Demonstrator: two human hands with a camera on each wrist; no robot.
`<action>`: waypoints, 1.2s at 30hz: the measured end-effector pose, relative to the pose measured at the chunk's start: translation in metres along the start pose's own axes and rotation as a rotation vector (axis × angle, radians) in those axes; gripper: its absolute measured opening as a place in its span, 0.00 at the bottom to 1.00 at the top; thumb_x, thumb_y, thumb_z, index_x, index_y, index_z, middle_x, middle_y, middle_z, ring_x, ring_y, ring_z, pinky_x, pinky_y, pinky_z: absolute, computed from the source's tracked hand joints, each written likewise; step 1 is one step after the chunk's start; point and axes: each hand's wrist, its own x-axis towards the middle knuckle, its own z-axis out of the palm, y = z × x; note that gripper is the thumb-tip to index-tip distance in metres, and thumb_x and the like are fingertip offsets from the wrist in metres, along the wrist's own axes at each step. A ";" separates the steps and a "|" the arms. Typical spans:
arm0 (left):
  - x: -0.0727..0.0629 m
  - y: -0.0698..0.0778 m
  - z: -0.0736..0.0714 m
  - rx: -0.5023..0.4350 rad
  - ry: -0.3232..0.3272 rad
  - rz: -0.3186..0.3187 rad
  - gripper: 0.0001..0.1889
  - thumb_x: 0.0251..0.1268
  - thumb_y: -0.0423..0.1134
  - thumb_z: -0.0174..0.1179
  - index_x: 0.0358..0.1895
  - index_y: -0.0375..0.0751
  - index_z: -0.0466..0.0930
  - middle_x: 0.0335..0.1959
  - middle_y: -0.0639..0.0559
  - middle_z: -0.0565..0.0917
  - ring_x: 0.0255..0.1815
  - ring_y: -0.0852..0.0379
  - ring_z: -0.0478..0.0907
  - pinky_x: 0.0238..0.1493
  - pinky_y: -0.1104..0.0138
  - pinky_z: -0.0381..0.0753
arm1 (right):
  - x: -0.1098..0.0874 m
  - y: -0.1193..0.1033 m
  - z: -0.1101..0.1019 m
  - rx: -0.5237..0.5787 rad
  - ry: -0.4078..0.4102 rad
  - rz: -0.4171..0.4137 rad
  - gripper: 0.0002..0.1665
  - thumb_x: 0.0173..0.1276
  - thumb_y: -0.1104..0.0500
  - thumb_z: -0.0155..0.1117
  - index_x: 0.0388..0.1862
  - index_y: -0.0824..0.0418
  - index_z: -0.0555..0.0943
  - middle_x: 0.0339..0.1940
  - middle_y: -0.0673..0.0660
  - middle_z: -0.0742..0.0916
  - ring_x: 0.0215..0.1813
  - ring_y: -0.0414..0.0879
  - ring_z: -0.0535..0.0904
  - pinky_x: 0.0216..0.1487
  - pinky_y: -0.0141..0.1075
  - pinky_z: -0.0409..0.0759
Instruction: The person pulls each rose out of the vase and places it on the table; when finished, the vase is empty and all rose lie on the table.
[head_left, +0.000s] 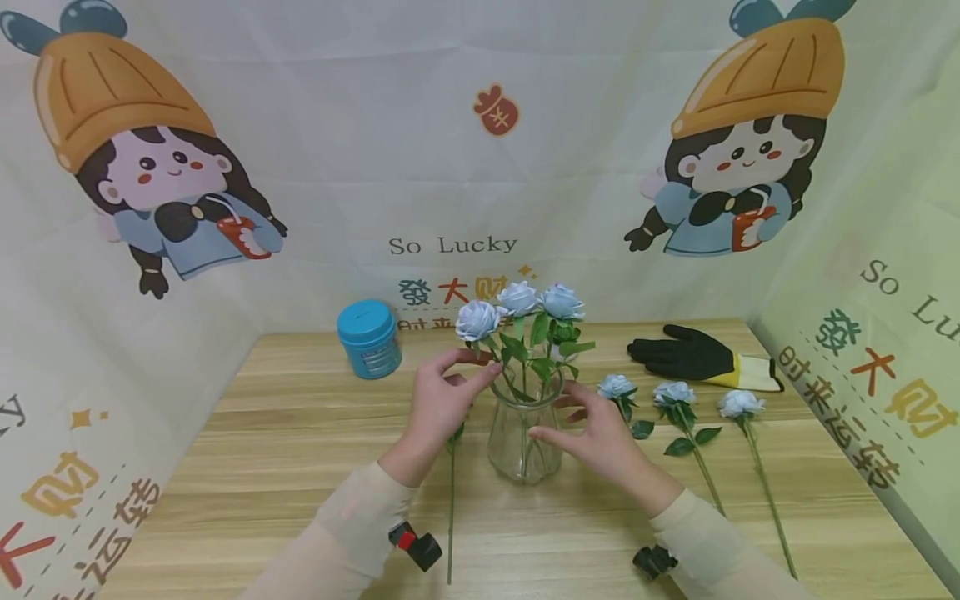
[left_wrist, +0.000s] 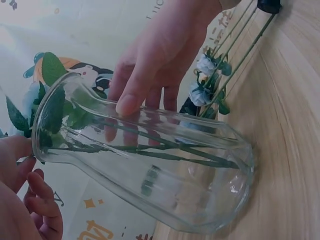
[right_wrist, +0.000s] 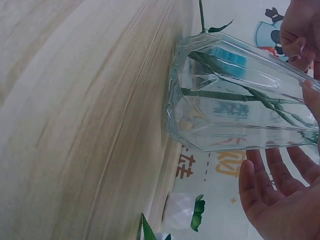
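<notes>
A clear glass vase (head_left: 525, 450) stands upright on the table, holding three pale blue roses (head_left: 517, 298); their green stems (left_wrist: 165, 150) show through the glass. My left hand (head_left: 442, 400) is at the left of the rim, thumb and forefinger pinching the leftmost rose (head_left: 477, 321) by its stem, which the fingers partly hide. Beside the vase's right side is my right hand (head_left: 600, 437), its thumb toward the front and its fingers loosely extended along the glass. In the right wrist view its fingers (right_wrist: 275, 172) lie against or just behind the vase's edge.
Three more blue roses (head_left: 673, 393) lie at the right. Another stem (head_left: 451, 508) lies left of the vase. Behind are a blue tub (head_left: 369, 340), a black glove (head_left: 686, 354) and a small white pot (right_wrist: 178, 210) with a green plant. Printed cloth (head_left: 360, 167) hangs around the table.
</notes>
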 end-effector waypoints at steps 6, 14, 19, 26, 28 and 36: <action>0.001 -0.002 0.002 -0.074 0.013 -0.025 0.10 0.66 0.40 0.72 0.45 0.40 0.87 0.49 0.48 0.83 0.13 0.65 0.66 0.18 0.72 0.66 | 0.000 0.001 0.001 0.002 0.004 -0.011 0.39 0.60 0.47 0.81 0.67 0.59 0.78 0.59 0.58 0.87 0.55 0.54 0.85 0.54 0.50 0.87; 0.006 -0.002 0.005 -0.145 0.017 -0.030 0.08 0.66 0.39 0.71 0.43 0.40 0.86 0.48 0.49 0.86 0.13 0.63 0.69 0.15 0.72 0.68 | 0.000 -0.001 0.001 -0.001 0.000 0.011 0.39 0.59 0.47 0.82 0.66 0.58 0.78 0.59 0.57 0.87 0.55 0.53 0.85 0.54 0.49 0.87; 0.008 -0.001 0.005 -0.177 0.003 0.029 0.08 0.68 0.38 0.70 0.44 0.40 0.85 0.42 0.50 0.83 0.10 0.64 0.65 0.13 0.71 0.64 | 0.000 -0.001 0.002 -0.007 -0.003 0.015 0.38 0.59 0.47 0.82 0.65 0.58 0.78 0.58 0.57 0.88 0.55 0.54 0.85 0.54 0.50 0.87; 0.014 0.006 0.006 -0.173 0.045 0.211 0.07 0.68 0.37 0.70 0.44 0.38 0.84 0.42 0.53 0.83 0.10 0.66 0.61 0.12 0.72 0.60 | 0.001 0.000 0.003 0.000 -0.002 0.003 0.38 0.60 0.47 0.81 0.66 0.58 0.78 0.58 0.57 0.88 0.55 0.54 0.85 0.54 0.50 0.87; 0.016 0.009 0.005 -0.166 0.052 0.251 0.07 0.68 0.36 0.69 0.43 0.37 0.84 0.38 0.53 0.83 0.10 0.66 0.60 0.12 0.72 0.59 | 0.001 0.001 0.003 0.008 -0.001 -0.003 0.38 0.60 0.47 0.81 0.66 0.58 0.78 0.58 0.58 0.88 0.55 0.54 0.85 0.54 0.50 0.87; 0.022 0.029 0.001 -0.165 0.077 0.405 0.06 0.68 0.35 0.68 0.42 0.36 0.84 0.11 0.58 0.67 0.09 0.65 0.55 0.12 0.71 0.55 | 0.001 0.001 0.001 0.019 0.005 0.002 0.37 0.60 0.48 0.81 0.66 0.58 0.78 0.58 0.57 0.88 0.56 0.54 0.85 0.54 0.49 0.87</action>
